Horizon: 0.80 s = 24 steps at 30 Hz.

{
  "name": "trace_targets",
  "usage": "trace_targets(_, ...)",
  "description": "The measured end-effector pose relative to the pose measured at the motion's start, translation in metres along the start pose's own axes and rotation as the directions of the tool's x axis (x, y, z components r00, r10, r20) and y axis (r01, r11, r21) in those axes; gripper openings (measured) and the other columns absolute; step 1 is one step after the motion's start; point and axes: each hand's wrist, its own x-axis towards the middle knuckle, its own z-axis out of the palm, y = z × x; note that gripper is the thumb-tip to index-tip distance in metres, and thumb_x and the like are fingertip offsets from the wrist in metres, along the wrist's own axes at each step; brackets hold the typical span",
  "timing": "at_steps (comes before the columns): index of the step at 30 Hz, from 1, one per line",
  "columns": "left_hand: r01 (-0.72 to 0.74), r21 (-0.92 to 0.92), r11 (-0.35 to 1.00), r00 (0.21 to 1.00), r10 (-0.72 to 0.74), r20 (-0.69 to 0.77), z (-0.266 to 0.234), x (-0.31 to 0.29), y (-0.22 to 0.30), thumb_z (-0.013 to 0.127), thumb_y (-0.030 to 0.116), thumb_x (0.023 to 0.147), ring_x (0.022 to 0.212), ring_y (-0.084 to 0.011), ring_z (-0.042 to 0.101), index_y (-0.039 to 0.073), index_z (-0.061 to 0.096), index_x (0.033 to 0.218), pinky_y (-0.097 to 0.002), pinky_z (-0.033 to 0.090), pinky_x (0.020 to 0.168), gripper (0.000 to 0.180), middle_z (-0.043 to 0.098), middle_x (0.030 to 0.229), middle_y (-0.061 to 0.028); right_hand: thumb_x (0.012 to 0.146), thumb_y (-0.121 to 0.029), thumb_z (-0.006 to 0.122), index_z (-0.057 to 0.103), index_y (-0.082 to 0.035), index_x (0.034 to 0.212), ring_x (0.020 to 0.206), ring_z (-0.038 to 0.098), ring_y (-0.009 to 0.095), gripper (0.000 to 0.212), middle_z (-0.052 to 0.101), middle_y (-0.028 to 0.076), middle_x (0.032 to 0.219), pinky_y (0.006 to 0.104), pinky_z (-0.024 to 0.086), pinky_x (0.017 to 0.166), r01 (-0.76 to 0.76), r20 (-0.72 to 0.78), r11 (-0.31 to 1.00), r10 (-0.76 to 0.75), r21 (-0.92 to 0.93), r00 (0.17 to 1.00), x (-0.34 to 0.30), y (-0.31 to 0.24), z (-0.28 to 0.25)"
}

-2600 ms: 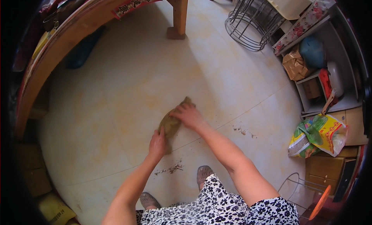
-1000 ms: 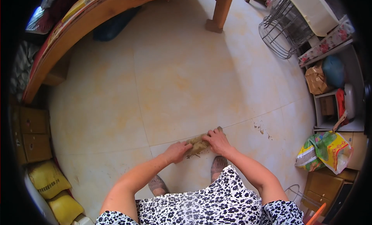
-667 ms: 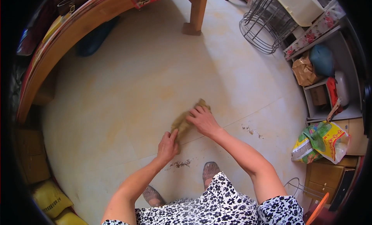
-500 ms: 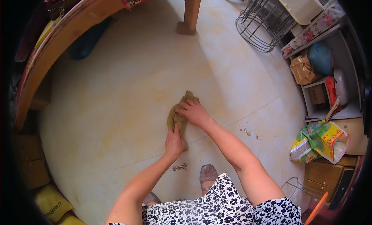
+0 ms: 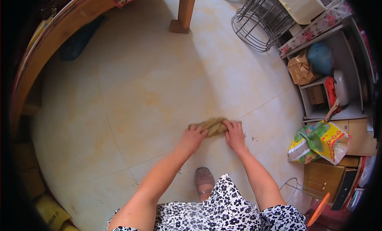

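Observation:
A brown-olive cloth [image 5: 215,126] lies bunched sideways on the pale tiled floor [image 5: 151,99]. My left hand [image 5: 192,140] grips its left end, fingers curled over the edge. At the right end, my right hand [image 5: 235,136] is closed on the cloth as well. Small dark bits of dirt [image 5: 250,136] lie on the floor just right of my right hand. One of my feet, in a brown shoe [image 5: 203,178], stands below the cloth.
A wooden table leg [image 5: 183,14] stands at the far side. Wire rack [image 5: 254,30] and grey shelves [image 5: 354,67] line the right, with a colourful plastic bag [image 5: 318,142] before a wooden cabinet [image 5: 324,175]. Yellow sacks [image 5: 51,213] and cardboard boxes [image 5: 28,163] sit at left.
The cloth has turned from lengthwise to crosswise and moved right. My hands, one ahead of the other before, are now side by side and farther apart. The view has shifted slightly.

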Motion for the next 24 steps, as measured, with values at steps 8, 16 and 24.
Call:
trace_targets(8, 0.006, -0.128, 0.992, 0.940, 0.038, 0.339, 0.009, -0.057, 0.007, 0.058, 0.004, 0.073, 0.103, -0.0280, 0.053, 0.023, 0.059, 0.116, -0.0404, 0.047, 0.084, 0.046, 0.057, 0.108, -0.0024, 0.074, -0.010, 0.057, 0.059, -0.017, 0.111, 0.096, 0.050, 0.032, 0.038, 0.052, 0.011, 0.100, 0.0400, 0.046, 0.084, -0.070, 0.222, 0.989, 0.040, 0.129, 0.974, -0.080, -0.036, 0.016)
trace_targets(16, 0.195, -0.436, 0.879, 0.981, -0.174, 0.088, -0.018, -0.100, -0.118, 0.054, -0.005, 0.066, 0.096, -0.0315, 0.055, 0.013, 0.066, 0.099, -0.0395, 0.046, 0.084, 0.040, 0.062, 0.094, -0.0087, 0.075, -0.018, 0.053, 0.058, -0.017, 0.115, 0.099, 0.054, 0.031, 0.040, 0.055, 0.011, 0.096, 0.0425, 0.047, 0.083, -0.022, 0.378, 0.935, -0.122, 0.355, 0.918, 0.000, -0.108, 0.009)
trace_targets(24, 0.324, -0.304, 0.896, 0.936, -0.351, -0.035, -0.050, -0.116, -0.155, 0.058, -0.003, 0.067, 0.095, -0.0313, 0.054, 0.014, 0.063, 0.108, -0.0389, 0.046, 0.084, 0.044, 0.060, 0.099, -0.0078, 0.074, -0.006, 0.054, 0.056, -0.019, 0.117, 0.094, 0.052, 0.034, 0.045, 0.053, 0.012, 0.101, 0.0454, 0.048, 0.077, 0.328, 0.206, 0.937, -0.347, 0.120, 0.915, 0.071, -0.167, 0.053)
